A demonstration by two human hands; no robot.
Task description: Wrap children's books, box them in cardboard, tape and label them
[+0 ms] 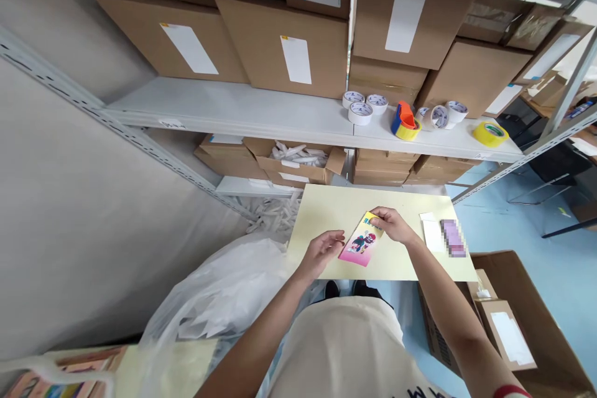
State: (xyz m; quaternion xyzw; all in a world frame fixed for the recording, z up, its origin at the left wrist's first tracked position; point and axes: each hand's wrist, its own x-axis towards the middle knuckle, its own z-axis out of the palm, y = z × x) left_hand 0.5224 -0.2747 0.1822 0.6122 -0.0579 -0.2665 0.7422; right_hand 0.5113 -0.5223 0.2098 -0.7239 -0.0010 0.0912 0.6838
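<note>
A slim yellow-and-pink booklet point(362, 244) with a cartoon figure on its front is held tilted above the small pale-yellow table point(396, 264). My right hand point(390, 224) pinches its upper right corner, thumb on the front. Beside its lower left edge is my left hand point(323, 251), fingers a little bent and apart; whether a fingertip touches the edge I cannot tell. To the right on the tabletop lie a white card or paper slip point(432, 233) and a blurred purple item point(453, 238).
A metal shelf point(261, 106) ahead holds cardboard boxes point(293, 53), white tape rolls point(360, 113), an orange-and-blue tape dispenser point(405, 121) and yellow tape point(489, 134). A translucent plastic bag point(209, 298) bulges at left. An open carton point(545, 311) with smaller boxes stands at right.
</note>
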